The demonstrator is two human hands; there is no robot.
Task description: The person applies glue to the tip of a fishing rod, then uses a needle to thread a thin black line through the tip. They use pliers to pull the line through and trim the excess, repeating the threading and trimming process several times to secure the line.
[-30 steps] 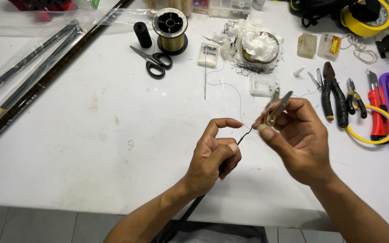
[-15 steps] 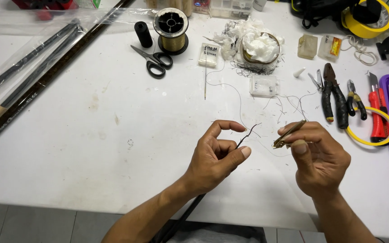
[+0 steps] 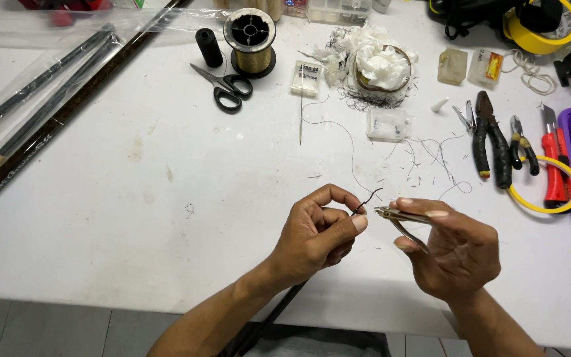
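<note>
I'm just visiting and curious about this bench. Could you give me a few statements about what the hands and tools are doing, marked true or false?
1. The left hand pinches a thin dark thread. True.
2. The right hand holds scissors. False: it holds small metal clippers; the black-handled scissors lie on the white table.
3. The spool of gold line stands beside the scissors. True.
4. The red utility knife is in the left hand. False: it lies on the table at the right.

Views: only one, worn on the person's head.
Facing: it looked steeply down and forward across the white table (image 3: 166,218).
Distance: close; the left hand (image 3: 318,231) and right hand (image 3: 454,248) sat low in frame.
Reach: tools lined the far edge; the near table edge showed.
Shared: nothing, with no second view.
</note>
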